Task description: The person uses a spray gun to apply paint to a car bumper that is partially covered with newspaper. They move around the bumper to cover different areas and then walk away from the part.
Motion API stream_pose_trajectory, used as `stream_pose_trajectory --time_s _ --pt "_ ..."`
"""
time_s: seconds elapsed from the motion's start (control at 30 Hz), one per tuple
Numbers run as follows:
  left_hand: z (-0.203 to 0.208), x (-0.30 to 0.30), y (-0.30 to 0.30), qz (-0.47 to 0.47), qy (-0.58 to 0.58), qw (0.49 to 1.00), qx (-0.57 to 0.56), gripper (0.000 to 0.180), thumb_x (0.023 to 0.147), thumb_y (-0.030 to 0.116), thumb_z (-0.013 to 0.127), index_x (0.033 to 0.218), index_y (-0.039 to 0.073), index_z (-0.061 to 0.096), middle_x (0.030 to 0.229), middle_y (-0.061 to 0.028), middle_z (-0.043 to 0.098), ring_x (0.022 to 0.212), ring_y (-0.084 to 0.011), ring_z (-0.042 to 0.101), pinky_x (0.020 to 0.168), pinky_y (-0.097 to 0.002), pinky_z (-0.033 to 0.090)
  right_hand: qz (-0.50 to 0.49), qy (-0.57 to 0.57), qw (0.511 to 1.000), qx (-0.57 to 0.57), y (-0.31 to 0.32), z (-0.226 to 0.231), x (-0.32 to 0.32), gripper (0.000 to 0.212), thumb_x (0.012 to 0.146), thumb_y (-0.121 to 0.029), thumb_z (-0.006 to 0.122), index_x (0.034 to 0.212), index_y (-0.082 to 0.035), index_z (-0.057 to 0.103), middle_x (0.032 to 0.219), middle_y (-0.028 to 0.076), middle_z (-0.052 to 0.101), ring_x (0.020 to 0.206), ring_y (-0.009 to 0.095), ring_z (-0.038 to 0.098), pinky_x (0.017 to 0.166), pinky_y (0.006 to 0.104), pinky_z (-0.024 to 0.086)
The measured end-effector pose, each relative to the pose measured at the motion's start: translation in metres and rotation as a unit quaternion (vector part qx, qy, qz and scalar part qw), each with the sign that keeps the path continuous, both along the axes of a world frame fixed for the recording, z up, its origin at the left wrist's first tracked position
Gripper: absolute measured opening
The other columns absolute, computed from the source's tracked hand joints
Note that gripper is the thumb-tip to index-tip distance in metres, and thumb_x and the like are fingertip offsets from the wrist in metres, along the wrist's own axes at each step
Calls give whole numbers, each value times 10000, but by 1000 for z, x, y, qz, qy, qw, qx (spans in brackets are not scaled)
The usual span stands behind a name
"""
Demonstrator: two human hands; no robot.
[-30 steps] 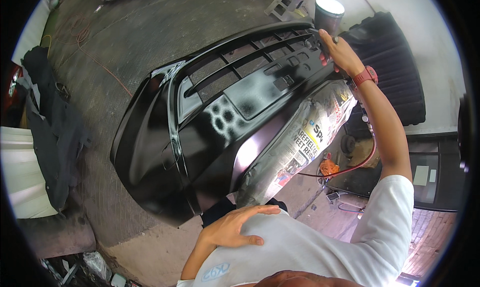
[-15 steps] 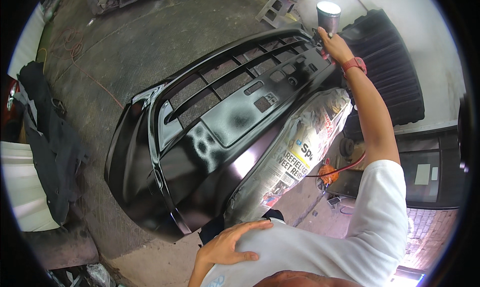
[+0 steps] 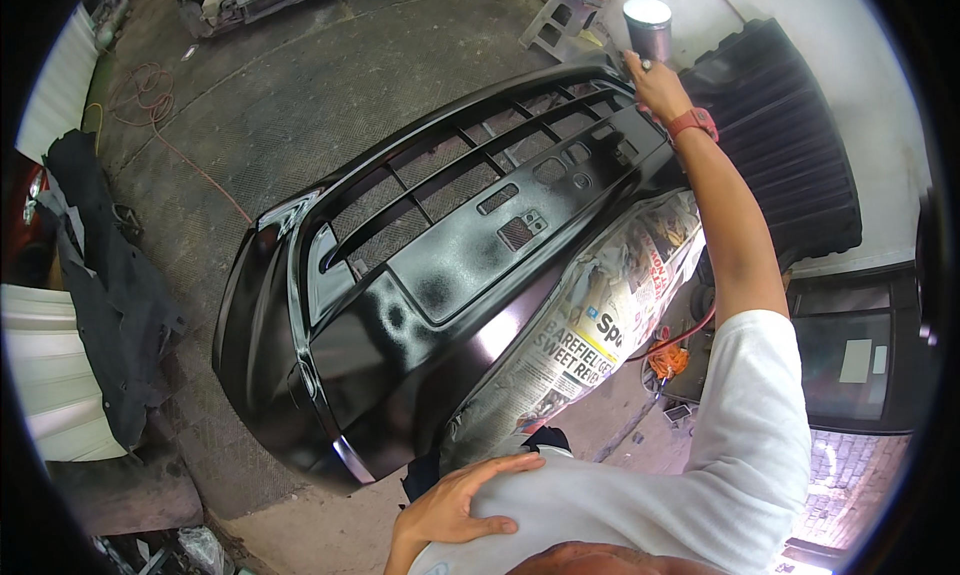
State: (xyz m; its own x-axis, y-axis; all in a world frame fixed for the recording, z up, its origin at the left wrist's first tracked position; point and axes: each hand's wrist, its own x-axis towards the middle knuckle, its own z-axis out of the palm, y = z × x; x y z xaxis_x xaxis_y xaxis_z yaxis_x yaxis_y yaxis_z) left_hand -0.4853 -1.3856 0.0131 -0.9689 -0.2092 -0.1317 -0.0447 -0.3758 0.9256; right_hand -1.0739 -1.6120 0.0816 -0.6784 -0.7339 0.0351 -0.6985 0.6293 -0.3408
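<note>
A glossy black car bumper [image 3: 400, 375] with a grille of openings lies slantwise before me. Its middle panel [image 3: 460, 265] shows greyish, speckled patches among the black. At the bumper's far right end, my right hand [image 3: 660, 91] is wrapped round a spray gun, whose upright cup [image 3: 650, 37] has a bright white top. The gun's body is mostly hidden behind the hand. My left hand [image 3: 462, 507] lies flat on my white shirt, fingers stretched out, holding nothing.
A newspaper-covered support [image 3: 610, 310] lies along the bumper's near side. A ribbed black panel [image 3: 770, 145] leans against the wall, beside a concrete block [image 3: 562, 20]. A red hose [image 3: 690, 337] runs under my right arm. Dark cloth [image 3: 105, 285] hangs at the left.
My right hand and the spray gun have shifted slightly left. The pale patch near the middle panel's left end looks darker. My left hand stays on my shirt; the view has moved a little.
</note>
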Motion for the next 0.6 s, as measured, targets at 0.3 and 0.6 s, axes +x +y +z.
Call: stream_pose_trajectory --time_s 0.3,0.6 --pt "-3 -1 1 -5 7 1000 5 863 879 368 862 1593 75 475 1571 -100 581 1502 -291 493 1250 -442 377 120 -168 976 72 -9 12 93 717 1045 -664 471 1233 9 632 823 130 700 632 209 698 445 342 497" --pt "-6 16 5 5 20 1000 1 838 875 409 858 1564 73 519 1589 -93 562 1503 -292 487 1253 -438 368 53 -35 994 91 -28 10 77 728 1052 -667 430 1018 14 688 713 144 673 575 257 683 474 399 546"
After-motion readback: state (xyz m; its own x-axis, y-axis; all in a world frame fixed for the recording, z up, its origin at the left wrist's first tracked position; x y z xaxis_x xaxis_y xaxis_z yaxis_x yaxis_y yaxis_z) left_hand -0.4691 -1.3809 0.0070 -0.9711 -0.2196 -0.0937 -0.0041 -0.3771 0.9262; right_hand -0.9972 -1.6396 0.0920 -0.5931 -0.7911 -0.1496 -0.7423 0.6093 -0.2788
